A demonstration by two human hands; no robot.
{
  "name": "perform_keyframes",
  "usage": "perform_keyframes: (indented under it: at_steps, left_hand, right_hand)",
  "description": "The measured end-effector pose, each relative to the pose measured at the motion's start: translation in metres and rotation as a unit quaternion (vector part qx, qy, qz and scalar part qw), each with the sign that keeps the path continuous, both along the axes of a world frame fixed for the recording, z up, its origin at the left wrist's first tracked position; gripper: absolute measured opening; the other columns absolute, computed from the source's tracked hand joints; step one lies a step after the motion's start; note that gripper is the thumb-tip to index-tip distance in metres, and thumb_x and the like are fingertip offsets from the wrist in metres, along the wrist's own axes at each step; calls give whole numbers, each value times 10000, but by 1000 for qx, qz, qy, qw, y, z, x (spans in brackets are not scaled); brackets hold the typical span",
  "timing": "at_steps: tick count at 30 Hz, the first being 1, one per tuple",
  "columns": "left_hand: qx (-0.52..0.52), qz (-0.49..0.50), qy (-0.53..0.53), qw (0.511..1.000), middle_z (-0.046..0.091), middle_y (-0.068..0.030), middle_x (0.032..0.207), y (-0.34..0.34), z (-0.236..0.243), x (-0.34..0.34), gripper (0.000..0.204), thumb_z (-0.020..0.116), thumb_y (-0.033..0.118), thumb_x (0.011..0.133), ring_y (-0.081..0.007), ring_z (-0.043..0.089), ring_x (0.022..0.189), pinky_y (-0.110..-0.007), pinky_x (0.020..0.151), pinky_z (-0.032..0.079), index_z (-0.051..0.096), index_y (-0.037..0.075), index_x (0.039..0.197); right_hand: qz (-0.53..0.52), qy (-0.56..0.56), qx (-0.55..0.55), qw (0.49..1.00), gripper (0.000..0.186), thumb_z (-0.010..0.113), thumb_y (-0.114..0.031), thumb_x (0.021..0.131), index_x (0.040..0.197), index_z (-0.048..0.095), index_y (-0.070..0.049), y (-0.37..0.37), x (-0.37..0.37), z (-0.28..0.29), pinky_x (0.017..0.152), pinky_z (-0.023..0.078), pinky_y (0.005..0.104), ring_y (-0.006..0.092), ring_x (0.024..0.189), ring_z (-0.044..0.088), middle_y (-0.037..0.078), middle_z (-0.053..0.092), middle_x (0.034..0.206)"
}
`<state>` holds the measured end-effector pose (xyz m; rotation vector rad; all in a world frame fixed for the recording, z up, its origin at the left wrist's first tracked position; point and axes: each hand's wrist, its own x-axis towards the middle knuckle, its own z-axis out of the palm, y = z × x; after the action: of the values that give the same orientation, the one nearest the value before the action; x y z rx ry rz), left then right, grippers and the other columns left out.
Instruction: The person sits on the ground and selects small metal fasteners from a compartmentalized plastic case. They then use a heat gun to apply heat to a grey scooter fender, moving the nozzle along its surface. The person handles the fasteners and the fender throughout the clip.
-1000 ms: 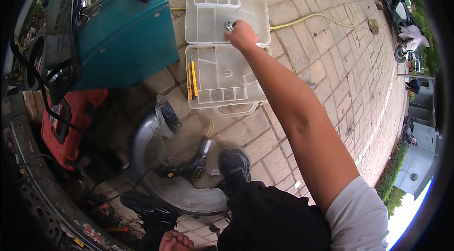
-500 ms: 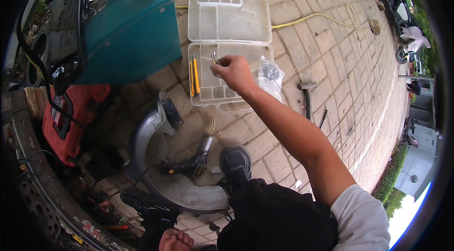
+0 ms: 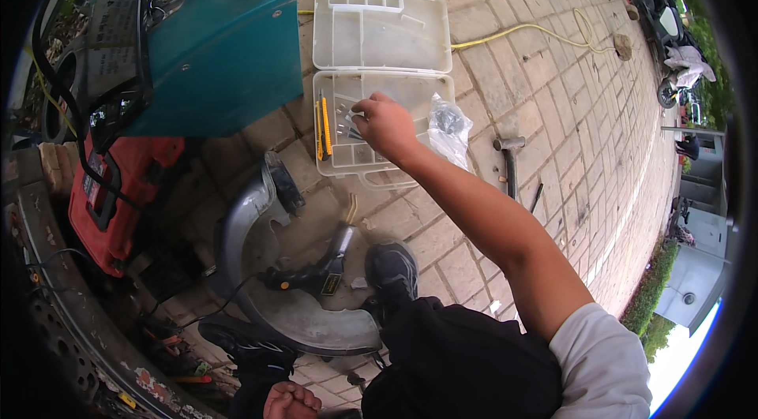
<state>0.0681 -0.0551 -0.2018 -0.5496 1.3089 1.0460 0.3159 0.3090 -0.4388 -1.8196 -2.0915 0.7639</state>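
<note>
My right hand [image 3: 387, 125] reaches over the lower half of an open clear plastic case [image 3: 410, 85], its fingers curled closed. Several small metal pieces [image 3: 346, 129] lie or drop in the case by the fingertips; whether one is still pinched is hidden. Along the case's left side rest yellow utility knives [image 3: 324, 131]. A clear plastic bag [image 3: 450, 129] with something dark in it leans on the right edge. At the bottom, my left hand [image 3: 290, 402] is a loose fist near my knee, with nothing seen in it.
A heat gun [image 3: 332, 265] lies inside a curved grey fender-like part [image 3: 245, 277]. A hammer [image 3: 511, 158] is right of the case. To the left are a teal machine [image 3: 229, 48] and a red tool case [image 3: 118, 198]. A yellow cord [image 3: 521, 28] crosses the paving.
My right hand has moved slightly lower and turned over the case. The small metal pieces it held up now show in the case below its fingertips. The left hand has stayed put.
</note>
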Motion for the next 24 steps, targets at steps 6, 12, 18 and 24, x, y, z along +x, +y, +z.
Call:
perform_keyframes:
  at_steps: [6, 12, 18, 24]
  left_hand:
    - [-2, 3, 3, 1000, 495, -57, 850, 0, 1, 1, 188, 610, 133, 847, -194, 481, 779, -333, 715, 416, 539, 48, 1000]
    - [-1, 9, -5, 1000, 495, -59, 853, 2, 1, 1, 173, 595, 116, 854, -194, 481, 779, -330, 710, 413, 534, 44, 1000]
    - [0, 6, -3, 1000, 496, -58, 860, 2, 1, 2, 157, 583, 103, 858, -187, 476, 777, -326, 699, 409, 533, 46, 995]
    - [3, 6, -3, 1000, 499, -58, 863, 2, 1, 2, 152, 590, 103, 857, -187, 479, 780, -326, 699, 409, 536, 51, 989]
  right_hand:
    - [57, -74, 48, 994, 124, 636, -174, 809, 904, 711, -146, 6, -11, -10, 707, 523, 438, 316, 849, 635, 108, 608, 885]
    - [121, -151, 9, 981, 115, 649, -171, 773, 867, 710, -146, 7, -3, -17, 697, 523, 443, 318, 839, 635, 109, 607, 887]
    - [140, -119, 82, 980, 130, 635, -159, 772, 872, 719, -163, 11, -1, -13, 696, 513, 441, 307, 839, 635, 87, 607, 876]
    - [174, -130, 59, 974, 157, 643, -146, 775, 899, 730, -187, 11, -10, -18, 693, 491, 417, 269, 867, 636, 57, 613, 878]
